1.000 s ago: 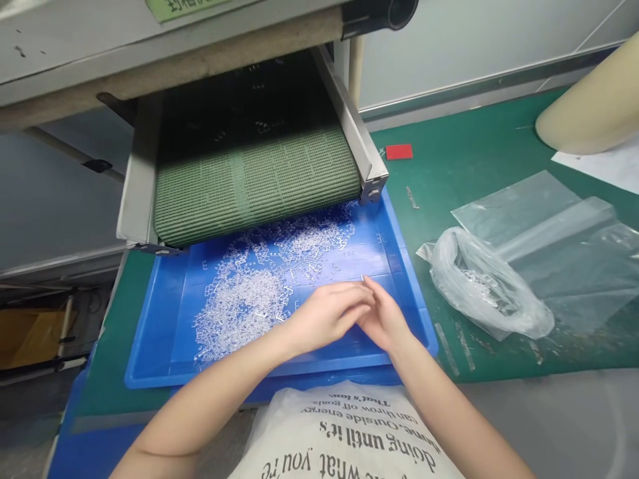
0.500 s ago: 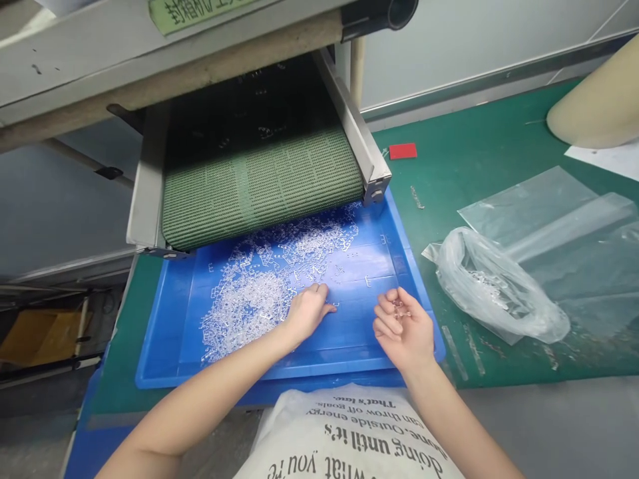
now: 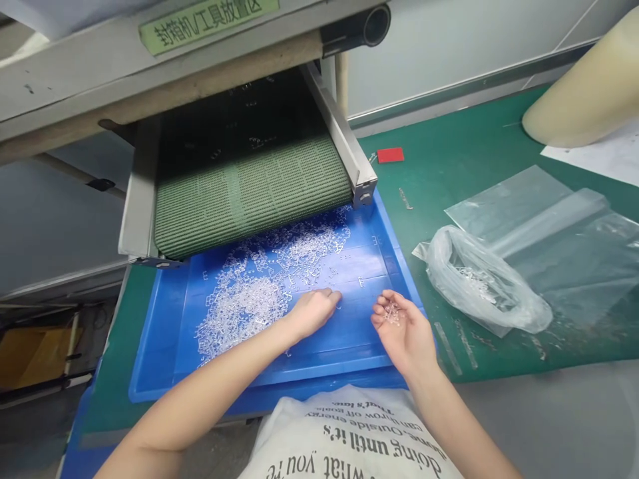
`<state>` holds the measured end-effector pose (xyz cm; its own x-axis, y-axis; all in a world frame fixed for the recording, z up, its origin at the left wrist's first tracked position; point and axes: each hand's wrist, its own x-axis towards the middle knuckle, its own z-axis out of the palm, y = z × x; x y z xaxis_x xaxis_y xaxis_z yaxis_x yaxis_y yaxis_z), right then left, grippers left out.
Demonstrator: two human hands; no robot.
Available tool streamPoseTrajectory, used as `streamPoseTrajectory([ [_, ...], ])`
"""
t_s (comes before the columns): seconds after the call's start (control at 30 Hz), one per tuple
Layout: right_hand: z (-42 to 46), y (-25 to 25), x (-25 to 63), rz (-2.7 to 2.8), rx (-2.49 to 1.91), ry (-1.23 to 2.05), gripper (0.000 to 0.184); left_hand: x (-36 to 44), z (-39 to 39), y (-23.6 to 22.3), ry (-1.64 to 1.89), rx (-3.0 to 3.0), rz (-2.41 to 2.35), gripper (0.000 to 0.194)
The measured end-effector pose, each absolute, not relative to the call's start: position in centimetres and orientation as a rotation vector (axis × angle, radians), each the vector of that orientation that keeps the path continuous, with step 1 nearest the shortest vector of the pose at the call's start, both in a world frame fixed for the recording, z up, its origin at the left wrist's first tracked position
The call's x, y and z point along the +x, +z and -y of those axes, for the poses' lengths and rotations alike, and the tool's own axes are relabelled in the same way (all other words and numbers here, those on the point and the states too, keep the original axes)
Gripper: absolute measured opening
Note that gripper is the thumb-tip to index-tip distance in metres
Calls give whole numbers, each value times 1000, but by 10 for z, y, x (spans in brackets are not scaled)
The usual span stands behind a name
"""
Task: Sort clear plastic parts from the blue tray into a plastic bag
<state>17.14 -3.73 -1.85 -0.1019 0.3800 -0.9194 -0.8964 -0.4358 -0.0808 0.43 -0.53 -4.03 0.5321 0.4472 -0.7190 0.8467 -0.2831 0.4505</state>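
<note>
At six o'clock of our green belt (image 3: 254,193), we have one blue tray (image 3: 344,336), seemingly placed for catching, clear pieces (image 3: 244,303) heaped toward nine; left hand (image 3: 314,311) mid-tray, fingers bunched, any contents hidden; right hand (image 3: 407,329) at four, loosely cupped palm-up, apparently lest its few loose bits (image 3: 393,314) spill.

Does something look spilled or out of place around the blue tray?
Yes, a little. Two clear strips and some smaller bits lie loose on the green table, beside the blue tray, and another clear piece lies near the red card. They look stray, since the clear pile is inside the tray.
</note>
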Motion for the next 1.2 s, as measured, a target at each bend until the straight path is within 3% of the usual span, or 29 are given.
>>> streamPoseTrajectory([
  [0.13, 38, -18, 174, -675, -1235, 1639, 6, 7, -1, -42, -563, 1936, -1014, 21],
  [0.27, 37, -17, 175, -717, -1282, 1590, 11, 24, -18, -27, -272, 1776, -1093, 18],
  [0.47, 36, -17, 174, -797, -1100, 1736, 14, 48, -50, -15, -17, 1694, -867, 18],
  [0.63, 40, -15, 179, -796, -1055, 1786, 8, 18, -58, -55, -325, 1852, -1200, 13],
  [0.73, 42, -14, 182, -759, -977, 1808, 9, 8, -46, -70, -497, 1874, -1283, 21],
  [1.2, 41, -18, 175, -710, -1111, 1787, 13, 6, -43, -77, -552, 2011, -1248, 11],
])
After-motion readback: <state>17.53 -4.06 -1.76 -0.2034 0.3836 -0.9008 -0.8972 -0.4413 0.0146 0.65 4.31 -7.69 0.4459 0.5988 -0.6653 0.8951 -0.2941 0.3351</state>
